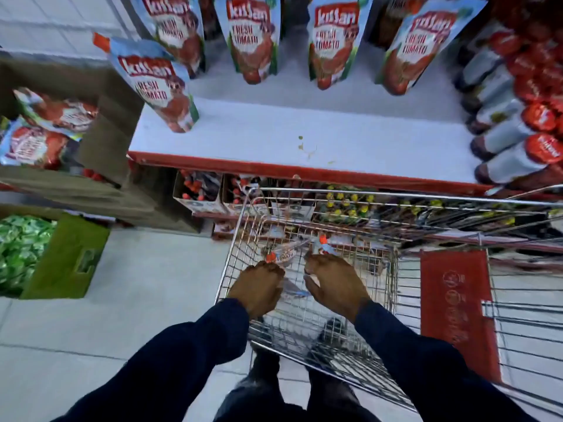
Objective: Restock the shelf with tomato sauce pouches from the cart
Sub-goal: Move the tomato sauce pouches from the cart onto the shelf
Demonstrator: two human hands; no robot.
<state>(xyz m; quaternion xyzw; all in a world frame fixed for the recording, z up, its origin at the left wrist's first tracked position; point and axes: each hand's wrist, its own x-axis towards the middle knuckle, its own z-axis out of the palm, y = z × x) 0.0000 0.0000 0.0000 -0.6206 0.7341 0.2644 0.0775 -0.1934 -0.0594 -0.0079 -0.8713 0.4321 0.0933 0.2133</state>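
Observation:
Both my hands reach down into the wire cart (231,254). My left hand (259,284) closes on a tomato sauce pouch (281,254) lying in the cart, its red cap by my fingers. My right hand (332,281) grips a second pouch (324,246) with a red cap. Several upright tomato sauce pouches (249,38) stand at the back of the white shelf (274,138), and one pouch (155,86) stands alone near the shelf's left front corner.
Red-capped sauce bottles (518,126) lie along the shelf's right side. A cardboard box (100,153) holding more pouches sits left of the shelf, a green box (64,257) of green packets stands on the floor, and a red cart seat flap (454,312) is at right.

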